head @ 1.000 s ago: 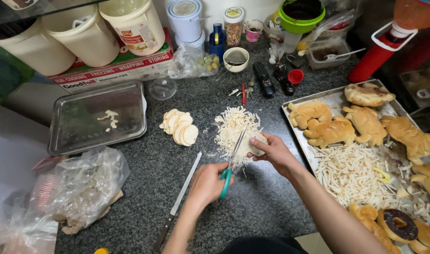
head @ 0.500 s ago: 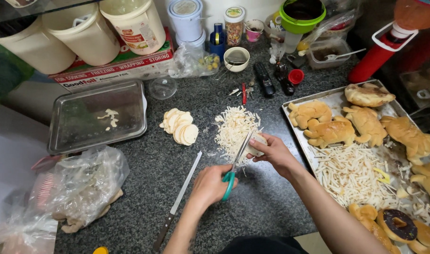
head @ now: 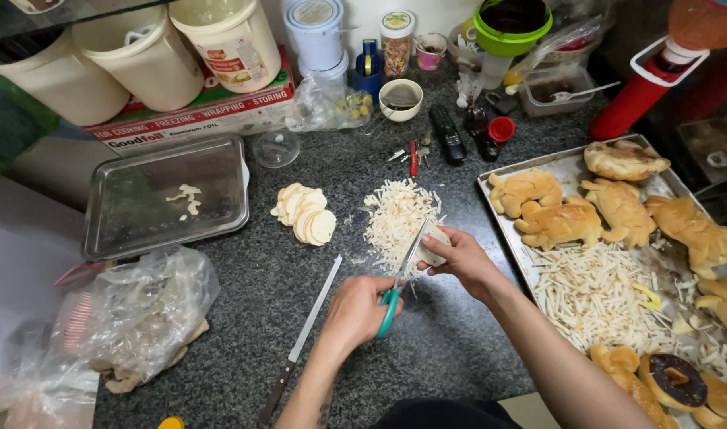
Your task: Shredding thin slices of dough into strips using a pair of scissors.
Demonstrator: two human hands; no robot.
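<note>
My left hand (head: 355,311) grips teal-handled scissors (head: 397,280) whose blades point up into a pale round slice (head: 432,246). My right hand (head: 459,256) pinches that slice over the dark speckled counter (head: 427,349). Just above the hands lies a heap of thin pale cut strips (head: 397,216). A small stack of uncut round slices (head: 308,214) sits to the left of the heap.
A long knife (head: 304,338) lies left of my left hand. A baking tray (head: 502,208) on the right holds animal-shaped buns, more strips and a chocolate doughnut. A metal tin (head: 166,197), crumpled plastic bags (head: 137,310), tubs, jars and a red bottle line the back and left.
The hands and scissors shifted only slightly; the blades stay at the slice held over the strip heap.
</note>
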